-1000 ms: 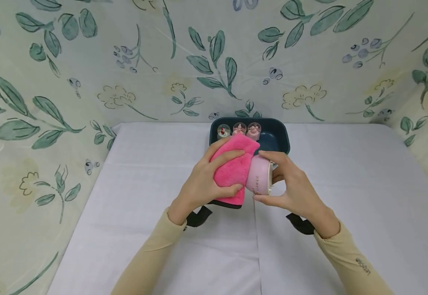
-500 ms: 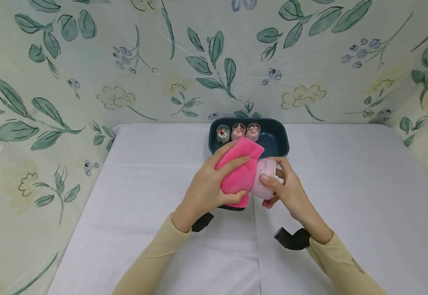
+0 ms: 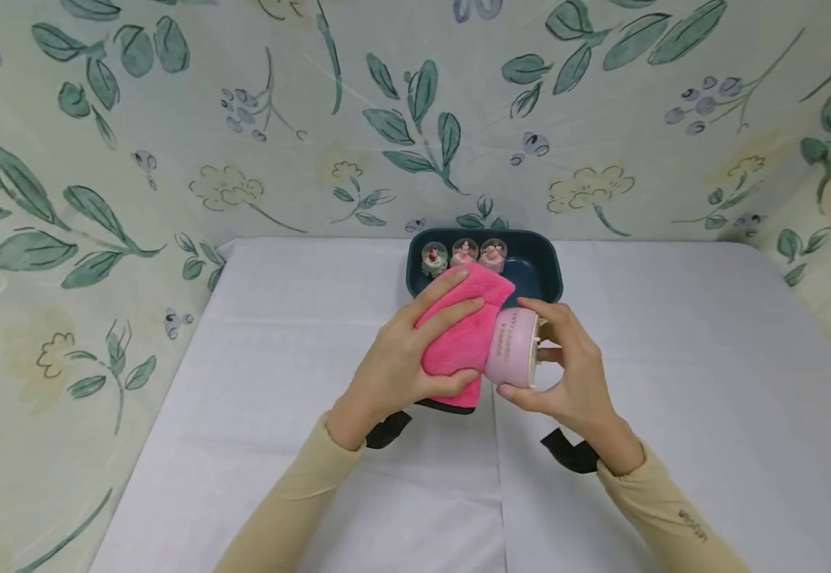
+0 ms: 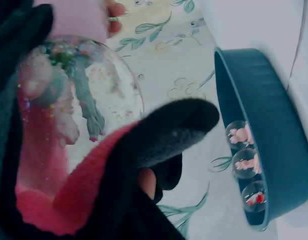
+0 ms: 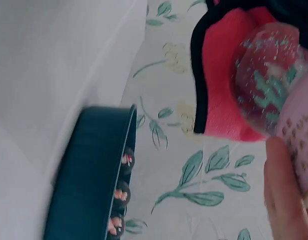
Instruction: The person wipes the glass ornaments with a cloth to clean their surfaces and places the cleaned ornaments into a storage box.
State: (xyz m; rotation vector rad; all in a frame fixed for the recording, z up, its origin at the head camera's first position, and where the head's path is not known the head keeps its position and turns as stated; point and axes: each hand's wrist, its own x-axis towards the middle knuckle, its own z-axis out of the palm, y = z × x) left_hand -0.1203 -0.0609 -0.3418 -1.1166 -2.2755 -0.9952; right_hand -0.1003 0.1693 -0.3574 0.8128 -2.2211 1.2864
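My right hand [image 3: 575, 360] holds a snow globe by its pale pink base [image 3: 513, 348], thumb and fingers at the base's end. The globe lies tilted sideways, its dome toward the left. Wrapped over that dome is a bright pink cloth [image 3: 458, 341] with black edging, which my left hand [image 3: 407, 356] grips with spread, bent fingers. The head view hides the dome under the cloth. Glitter and a green-and-pink figure show through the clear dome [image 4: 106, 95] in the left wrist view. From the right wrist, the dome [image 5: 261, 75] sits against the cloth's pink face.
Behind the hands, a dark teal tray [image 3: 546, 274] stands at the back edge of the white-covered table [image 3: 301, 318]. Inside it, toward the left, are three small snow globes [image 3: 493, 255] in a row. A floral curtain [image 3: 315, 175] rises behind the table.
The right hand has shifted its fingers and turned the snow globe's base, so different lettering shows. Both hands and the cloth sit slightly farther right than one second ago.
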